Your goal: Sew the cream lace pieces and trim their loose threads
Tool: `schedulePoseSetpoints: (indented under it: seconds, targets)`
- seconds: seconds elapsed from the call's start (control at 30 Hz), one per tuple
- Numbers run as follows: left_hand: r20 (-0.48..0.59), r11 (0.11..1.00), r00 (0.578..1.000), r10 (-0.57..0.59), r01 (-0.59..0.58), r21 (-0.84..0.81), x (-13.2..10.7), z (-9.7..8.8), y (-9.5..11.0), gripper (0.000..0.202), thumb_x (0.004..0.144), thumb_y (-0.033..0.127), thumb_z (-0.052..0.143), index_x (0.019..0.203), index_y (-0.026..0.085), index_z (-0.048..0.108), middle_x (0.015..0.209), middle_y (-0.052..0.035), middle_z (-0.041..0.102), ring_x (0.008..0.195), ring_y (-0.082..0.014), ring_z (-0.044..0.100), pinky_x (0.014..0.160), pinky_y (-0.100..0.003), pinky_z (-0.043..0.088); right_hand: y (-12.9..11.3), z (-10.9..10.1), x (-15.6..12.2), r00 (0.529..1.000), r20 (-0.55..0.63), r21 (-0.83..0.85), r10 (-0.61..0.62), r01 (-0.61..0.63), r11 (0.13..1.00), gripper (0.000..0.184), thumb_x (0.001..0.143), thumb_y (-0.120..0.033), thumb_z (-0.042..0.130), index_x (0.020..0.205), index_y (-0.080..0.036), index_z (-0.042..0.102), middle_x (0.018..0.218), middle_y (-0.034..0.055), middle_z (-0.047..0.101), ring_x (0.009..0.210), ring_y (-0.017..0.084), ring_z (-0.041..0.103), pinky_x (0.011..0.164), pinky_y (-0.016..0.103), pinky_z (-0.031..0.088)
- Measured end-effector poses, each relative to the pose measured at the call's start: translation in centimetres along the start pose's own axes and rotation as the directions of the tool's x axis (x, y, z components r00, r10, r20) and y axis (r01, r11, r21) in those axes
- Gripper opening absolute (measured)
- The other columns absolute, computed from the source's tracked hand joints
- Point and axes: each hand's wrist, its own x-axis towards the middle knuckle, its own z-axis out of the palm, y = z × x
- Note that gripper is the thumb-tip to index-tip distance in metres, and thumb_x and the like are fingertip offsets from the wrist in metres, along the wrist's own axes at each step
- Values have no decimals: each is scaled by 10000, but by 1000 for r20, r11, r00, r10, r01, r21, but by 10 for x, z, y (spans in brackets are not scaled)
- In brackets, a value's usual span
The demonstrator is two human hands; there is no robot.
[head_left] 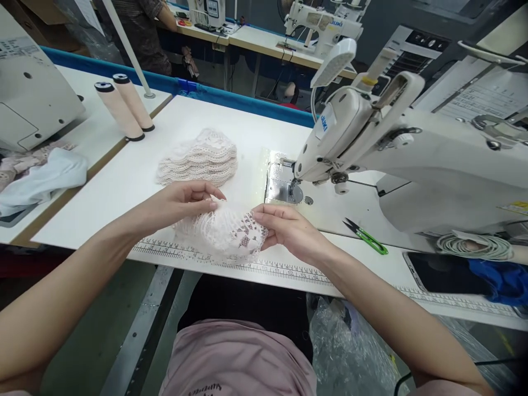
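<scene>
Lace, white: being held at the front of the table, covering part of the ruler. Left hand: pinching its upper edge. Right hand: pinching its right edge. Stack, lacy: lying just behind. Sewing machine: standing rightward. Snips, green: lying near it.

Lace partly hidden (under right-hand fingers).

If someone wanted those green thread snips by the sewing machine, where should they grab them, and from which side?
Probably by the green handles, coming from the near right: the thread snips lie flat, dark blades pointing left and away, handles slanting back toward the near right. The right hand is pinching lace, so it would need freeing first.
</scene>
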Motion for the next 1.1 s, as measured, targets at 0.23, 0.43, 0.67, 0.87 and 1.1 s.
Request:
schedulePoseSetpoints:
  seconds: [0.23, 0.43, 0.67, 0.87, 1.1]
  targets:
    - [-139, 980, 990, -10, -18, -198, -17, -21, -19, 255, 874, 425, 680, 1092, 292, 672, 923, -7, 643, 798, -118, 593, 663, -195, 493, -14, 9, 30, 997, 64, -16, -34, 35, 999, 211, 911, -390, 638, 862, -185, 646, 789, -1, 701, 693, 103, 680, 690, 241, 604]
    - [-317, 985, 948, 32, -84, -153, -2, -43, -11, 256, 837, 402, 706, 1038, 244, 693, 864, -35, 664, 703, -130, 595, 557, -215, 469, -29, 18, 58, 998, 55, 21, -13, 12, 1000, 150, 900, -337, 638, 855, -196, 618, 731, -7, 684, 644, 105, 671, 654, 251, 632]
    - [-407, 971, 882, 238, -232, 65, 71, -96, 19, 193, 803, 298, 706, 970, 203, 720, 827, -47, 688, 664, -137, 581, 552, -253, 413, -78, 10, 108, 888, -154, -277, -434, 383, 881, 108, 877, -263, 631, 812, -178, 635, 722, -15, 631, 592, 93, 622, 551, 241, 601]
    - [-300, 974, 931, 209, -170, 152, 132, -108, -1, 173, 756, 278, 714, 882, 161, 723, 723, -24, 643, 582, -103, 489, 543, -254, 353, -74, -16, 164, 839, -327, -504, -434, 234, 831, 130, 840, -239, 627, 735, -162, 621, 535, -34, 565, 412, 80, 522, 412, 200, 422]
    - [-400, 939, 865, 304, -202, 277, 151, -104, -27, 251, 810, 345, 648, 974, 164, 703, 858, -50, 685, 766, -160, 594, 693, -278, 428, -51, -33, 186, 787, -372, -611, -492, 192, 768, 141, 804, -320, 649, 800, -179, 650, 526, -52, 569, 438, 82, 474, 491, 219, 384]
